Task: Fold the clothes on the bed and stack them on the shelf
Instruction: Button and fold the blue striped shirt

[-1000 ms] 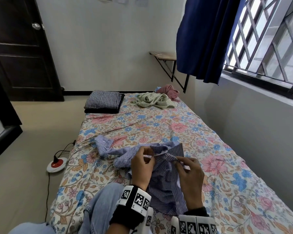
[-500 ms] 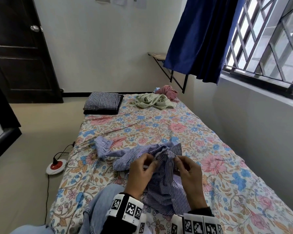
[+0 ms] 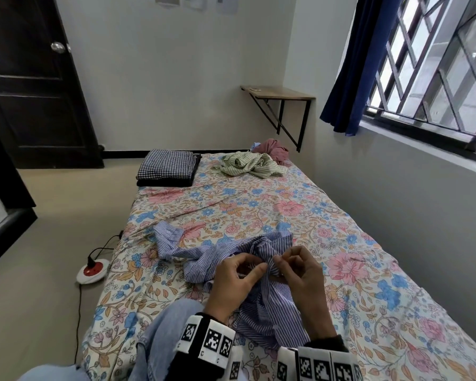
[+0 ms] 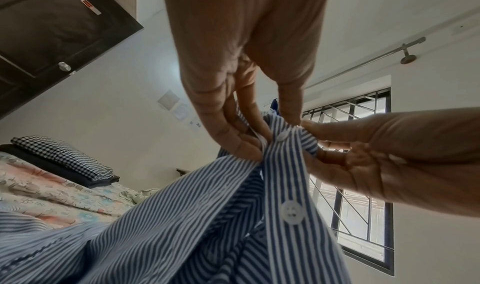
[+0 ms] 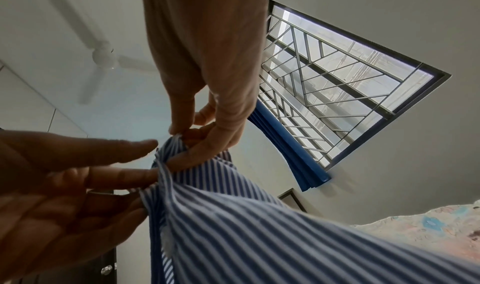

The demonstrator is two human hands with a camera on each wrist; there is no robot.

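Bed [image 3: 259, 204] with floral sheet, running away from the fingers toward the far wall; beyond the fingertips at the far end sit a folded checked stack [image 3: 166, 167], a crumpled green striped garment [image 3: 248, 165] and a pink bundle [image 3: 272, 149], with the wall shelf [image 3: 279, 92] above them. Blue striped shirt [image 3: 204, 251] lies rumpled on the sheet just ahead of and under both hands, one sleeve trailing off to the left of the fingers, its front edge lifted up between them. Left hand [image 3: 238, 281] pinches the button placket, thumb and fingers curled onto the cloth; right hand [image 3: 300, 273] pinches the opposite edge, fingertips meeting the left's. In the left wrist view a white button [image 4: 284, 136] sits right at the pinch, a second button [image 4: 292, 212] lower down the strip. Judgement: thin woven cotton, light, limp, no stiffness except the doubled placket and collar; it will sag and slide wherever unsupported. Best hold is the firmer seams, placket or shoulders, both hands spread apart to keep it flat. Looks like buttoning before the fold.
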